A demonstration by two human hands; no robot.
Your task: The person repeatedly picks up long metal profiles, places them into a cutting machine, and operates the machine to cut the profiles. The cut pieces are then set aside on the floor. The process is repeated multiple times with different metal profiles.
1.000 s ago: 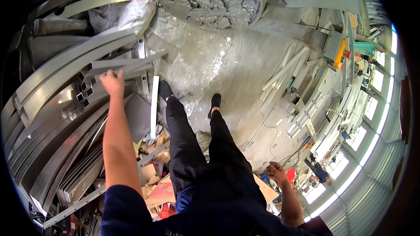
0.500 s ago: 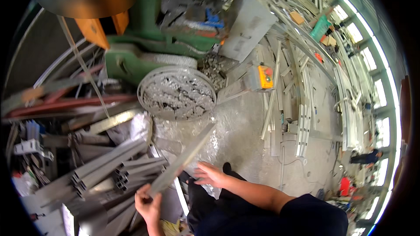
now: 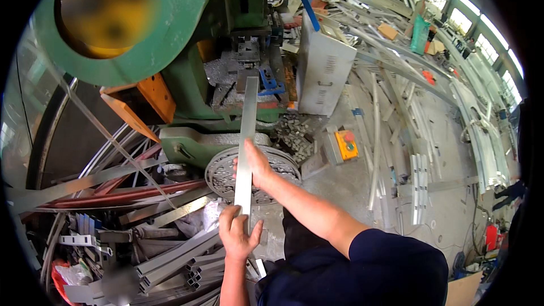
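Long flat grey metal strip [image 3: 246, 147], far end on green press [image 3: 226, 51], left hand [image 3: 238, 235] fingers curled around near end, right hand [image 3: 258, 165] fingers closed on its middle

1. Green press machine [image 3: 187, 51], at eleven o'clock, with a blurred yellow wheel [image 3: 105, 8].
2. Orange guard [image 3: 141, 105], at nine o'clock beside the machine base.
3. Round wire basket [image 3: 218, 173] of small metal offcuts, near centre.
4. Grey metal cabinet [image 3: 323, 73], at one o'clock.
5. Orange-and-yellow pedal box [image 3: 347, 144], at three o'clock on the concrete floor [image 3: 453, 215].
6. Stacked grey metal profiles [image 3: 170, 260], at seven o'clock.
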